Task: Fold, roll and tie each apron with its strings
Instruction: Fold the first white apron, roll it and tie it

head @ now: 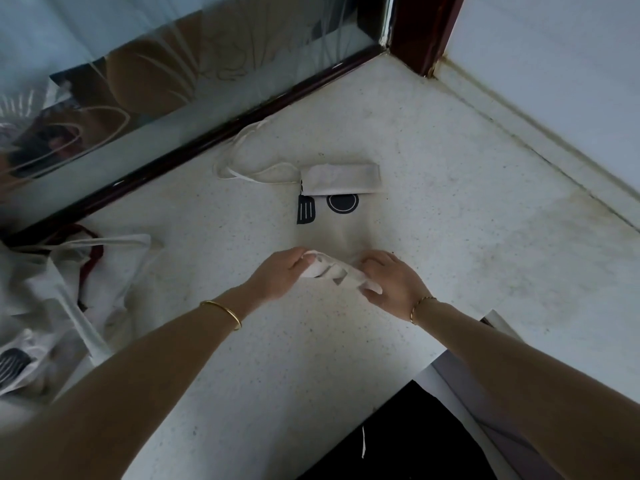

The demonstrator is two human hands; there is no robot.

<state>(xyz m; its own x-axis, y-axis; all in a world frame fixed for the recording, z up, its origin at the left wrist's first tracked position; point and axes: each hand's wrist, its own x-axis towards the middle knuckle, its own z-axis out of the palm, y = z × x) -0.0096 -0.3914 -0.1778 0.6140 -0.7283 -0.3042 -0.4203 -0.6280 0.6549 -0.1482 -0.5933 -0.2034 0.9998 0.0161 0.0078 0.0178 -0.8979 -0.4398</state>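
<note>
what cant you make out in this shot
Head view only:
- apron: how far it is rolled, since the left hand and right hand cover the roll's ends.
- round print: top half under the folded flap.
- apron pile: cut by the left edge and blurred, count unclear.

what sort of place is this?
Probably a home or small room, hard to be sure: a speckled stone ledge runs along a frosted patterned window in a dark frame, up to a plain wall. Aprons lie piled at its left.
</note>
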